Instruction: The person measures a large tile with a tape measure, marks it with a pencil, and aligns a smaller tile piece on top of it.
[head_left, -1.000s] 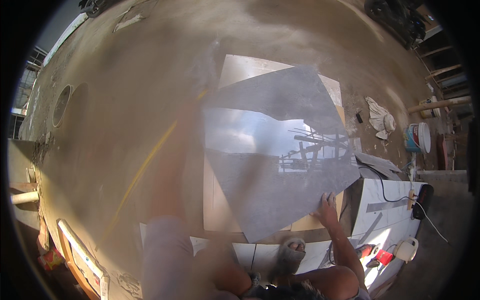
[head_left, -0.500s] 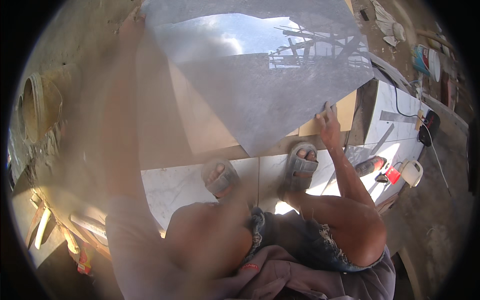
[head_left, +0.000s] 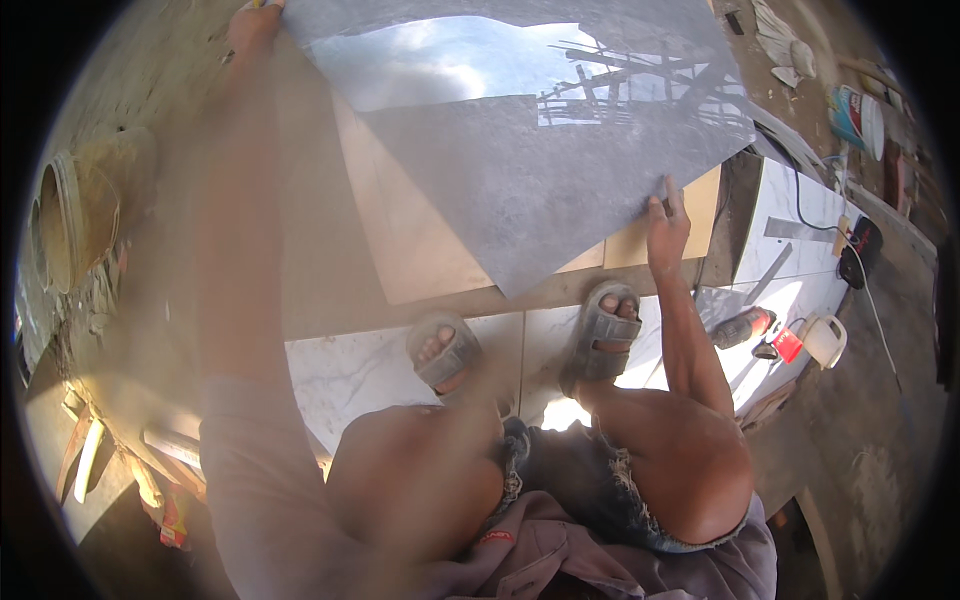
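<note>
One right hand [head_left: 667, 235], loosely open, against the grey tile [head_left: 560, 190]; left hand [head_left: 254, 28] at its side, grip unclear.

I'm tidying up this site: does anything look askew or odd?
The glossy grey slab is askew, turned at an angle to the tan panels beneath it. The bright patch on it looks like reflected sky, not damage.

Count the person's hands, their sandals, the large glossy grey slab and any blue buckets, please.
Hands: 2, left hand and right hand
Sandals: 2, left sandal and right sandal
Large grey slab: 1
Blue bucket: 1
Total: 6
</note>
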